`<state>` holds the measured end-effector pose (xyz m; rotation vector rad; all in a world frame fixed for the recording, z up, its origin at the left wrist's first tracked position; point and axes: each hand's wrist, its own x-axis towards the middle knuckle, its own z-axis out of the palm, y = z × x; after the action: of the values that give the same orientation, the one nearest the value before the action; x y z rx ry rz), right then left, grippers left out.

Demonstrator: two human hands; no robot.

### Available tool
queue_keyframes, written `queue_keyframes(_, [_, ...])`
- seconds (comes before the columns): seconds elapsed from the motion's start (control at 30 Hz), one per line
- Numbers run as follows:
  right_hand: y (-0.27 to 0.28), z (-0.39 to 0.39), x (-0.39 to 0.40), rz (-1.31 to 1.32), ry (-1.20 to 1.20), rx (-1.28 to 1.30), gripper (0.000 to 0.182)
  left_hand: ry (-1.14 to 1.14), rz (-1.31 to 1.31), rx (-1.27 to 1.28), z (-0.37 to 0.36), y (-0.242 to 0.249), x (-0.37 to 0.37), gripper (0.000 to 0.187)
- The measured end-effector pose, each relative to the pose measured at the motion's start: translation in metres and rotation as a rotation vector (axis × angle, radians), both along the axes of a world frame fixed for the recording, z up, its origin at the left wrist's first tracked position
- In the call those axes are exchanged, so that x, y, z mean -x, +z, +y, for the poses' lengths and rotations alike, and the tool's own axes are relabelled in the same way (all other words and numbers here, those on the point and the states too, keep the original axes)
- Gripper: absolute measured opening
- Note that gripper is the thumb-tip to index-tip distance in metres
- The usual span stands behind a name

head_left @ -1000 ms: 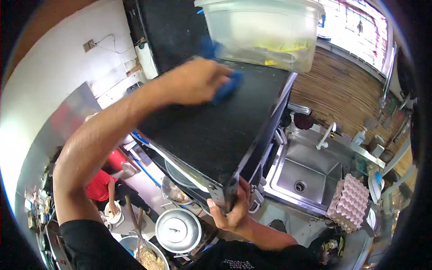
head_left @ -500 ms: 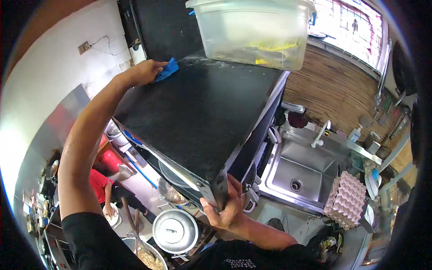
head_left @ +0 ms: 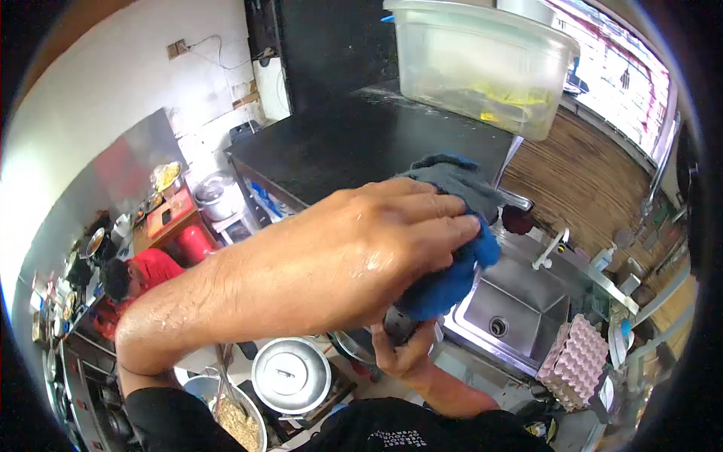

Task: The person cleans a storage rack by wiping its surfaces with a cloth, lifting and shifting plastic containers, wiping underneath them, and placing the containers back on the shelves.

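My left hand [head_left: 399,233] reaches across the middle of the view, its fingers curled over a blue-grey cloth [head_left: 459,279]. The cloth lies at the near right part of the black top [head_left: 324,143] of a tall rack. Below it, my right hand [head_left: 408,354] is wrapped around the near corner [head_left: 399,325] of the rack. My left hand and the cloth hide much of that corner and the near part of the top.
A translucent plastic bin [head_left: 482,75] with yellow items stands on the far part of the top. Below right are a steel sink [head_left: 512,301] and stacked egg trays [head_left: 574,358]. A lidded pot [head_left: 291,375] sits below. Another person in a red shirt [head_left: 154,267] is at lower left.
My left hand has moved with the cloth from the far left edge of the top toward the near right corner. My right hand stays at the corner. The view has shifted slightly.
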<state>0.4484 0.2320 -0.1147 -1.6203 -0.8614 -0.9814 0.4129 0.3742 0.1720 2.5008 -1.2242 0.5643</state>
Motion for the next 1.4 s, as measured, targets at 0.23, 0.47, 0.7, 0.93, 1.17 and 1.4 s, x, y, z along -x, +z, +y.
queue_keyframes(0.23, [0.036,-0.006,0.009,0.171,0.03,0.093,0.07,0.272,-0.164,0.042,0.089,-0.023,-0.014,0.029])
queue_keyframes(0.47, [0.034,-0.005,0.008,0.21,0.098,0.058,0.072,0.545,-0.127,0.146,0.171,-0.023,-0.034,0.024])
queue_keyframes(0.7, [0.017,-0.001,0.012,0.083,-0.263,0.302,0.067,0.11,-0.367,0.265,0.015,-0.053,0.009,0.033])
queue_keyframes(0.93, [0.022,-0.013,0.008,-0.015,-0.383,0.298,0.066,-0.005,-0.642,0.371,-0.065,-0.102,0.024,0.041])
queue_keyframes(1.17, [0.034,-0.067,-0.009,0.121,-0.2,-0.091,0.066,-0.252,-0.201,0.589,-0.06,-0.129,0.052,0.038])
queue_keyframes(1.4, [0.083,-0.147,-0.035,0.383,-0.115,-0.219,0.03,-0.195,-0.062,0.754,-0.029,-0.136,0.066,0.024])
